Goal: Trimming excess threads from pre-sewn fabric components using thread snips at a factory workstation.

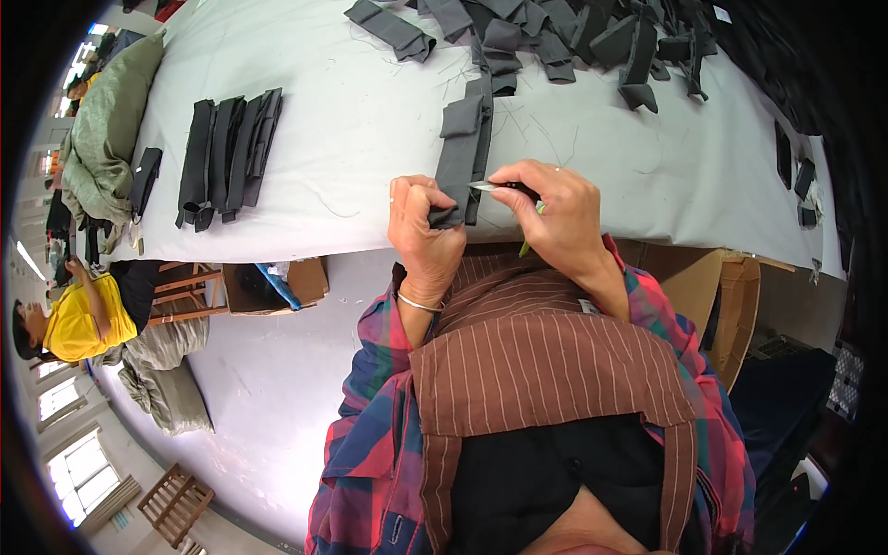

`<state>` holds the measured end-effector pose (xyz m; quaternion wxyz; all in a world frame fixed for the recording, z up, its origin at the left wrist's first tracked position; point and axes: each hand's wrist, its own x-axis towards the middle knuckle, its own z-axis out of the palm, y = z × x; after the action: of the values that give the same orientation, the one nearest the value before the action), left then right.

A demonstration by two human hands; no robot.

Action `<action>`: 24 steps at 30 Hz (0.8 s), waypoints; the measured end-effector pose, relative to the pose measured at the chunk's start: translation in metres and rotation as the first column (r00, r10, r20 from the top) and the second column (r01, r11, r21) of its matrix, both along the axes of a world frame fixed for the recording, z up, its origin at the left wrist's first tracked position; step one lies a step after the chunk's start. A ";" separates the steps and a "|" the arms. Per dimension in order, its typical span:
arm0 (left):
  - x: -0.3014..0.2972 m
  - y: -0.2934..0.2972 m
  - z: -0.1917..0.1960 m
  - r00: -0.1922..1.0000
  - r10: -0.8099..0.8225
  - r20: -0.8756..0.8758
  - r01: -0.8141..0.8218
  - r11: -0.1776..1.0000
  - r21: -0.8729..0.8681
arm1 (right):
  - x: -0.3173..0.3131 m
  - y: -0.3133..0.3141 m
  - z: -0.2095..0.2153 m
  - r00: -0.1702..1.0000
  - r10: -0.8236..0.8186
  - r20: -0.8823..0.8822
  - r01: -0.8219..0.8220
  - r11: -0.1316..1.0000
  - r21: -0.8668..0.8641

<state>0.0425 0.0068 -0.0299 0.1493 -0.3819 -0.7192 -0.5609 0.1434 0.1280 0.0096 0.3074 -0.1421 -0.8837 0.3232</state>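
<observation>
the dark grey strip (462,157) lies lengthwise over the near edge of the table (370,120), its lower end pinched up off the cloth, and you are working at that end with a small clipper (504,188). keep the strip taut between your two hands so the loose thread stands clear of the seam, and bring the blade tips only to the thread, not into the fabric fold; a short, shallow snip looks safer here than a deep one. your left hand (424,231) is curled shut, thumb and fingers pinching the strip's lower end tight. your right hand (555,217) is closed round the clipper, its metal tip touching the strip's right edge just beside your left thumb; a green bit of it shows below your palm. how far the blades are parted is too small to tell. farther out, a neat row of black strips (227,153) lies to your left, a loose heap of grey pieces (555,37) sits at the far side, and stray threads dot the table. a person in yellow (83,319) sits well apart at the left.
</observation>
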 end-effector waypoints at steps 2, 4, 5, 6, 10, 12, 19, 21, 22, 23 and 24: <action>0.001 -0.001 -0.001 1.000 0.001 -0.013 -0.001 1.000 -0.011 | 0.001 0.000 0.005 0.999 -0.028 0.028 0.028 1.000 -0.013; 0.001 -0.002 -0.001 1.000 0.000 -0.007 0.000 1.000 -0.006 | 0.002 0.001 0.007 0.997 -0.057 0.057 0.058 0.998 -0.024; 0.001 -0.002 -0.001 1.000 0.000 -0.002 0.000 1.000 -0.001 | 0.002 0.001 0.007 0.997 -0.059 0.047 0.060 0.998 -0.018; 0.000 -0.002 0.000 1.000 0.001 -0.002 -0.001 1.000 -0.001 | 0.003 0.002 0.007 0.997 -0.062 0.038 0.062 0.998 -0.012; -0.001 -0.002 0.000 1.000 0.016 -0.023 -0.017 1.000 -0.008 | 0.005 0.005 0.008 1.000 0.004 0.029 -0.004 1.000 0.005; -0.001 -0.002 0.000 0.999 0.020 -0.030 -0.020 1.000 -0.004 | 0.006 0.005 0.006 0.996 0.065 0.058 -0.065 0.998 -0.001; -0.002 -0.003 -0.001 1.000 0.007 -0.026 -0.007 1.000 0.012 | 0.004 0.002 0.002 0.994 0.098 0.050 -0.092 0.989 -0.114; -0.002 -0.003 -0.002 0.999 0.002 -0.032 -0.002 1.000 0.011 | 0.003 0.001 0.001 0.997 0.072 0.032 -0.067 0.989 -0.134; -0.001 -0.003 -0.002 0.999 -0.001 -0.040 0.001 1.000 0.007 | 0.003 0.000 0.002 0.997 0.072 0.032 -0.067 0.989 -0.134; -0.001 -0.003 -0.002 0.999 -0.004 -0.049 0.004 1.000 0.002 | 0.002 -0.001 0.002 0.998 0.051 0.025 -0.048 0.991 -0.129; -0.001 -0.003 -0.002 0.999 -0.004 -0.048 0.004 1.000 0.003 | 0.002 -0.002 0.002 0.999 0.031 0.018 -0.028 0.992 -0.123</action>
<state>0.0413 0.0036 -0.0322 0.1661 -0.3966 -0.7138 -0.5528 0.1454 0.1261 0.0121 0.2844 -0.1508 -0.8672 0.3800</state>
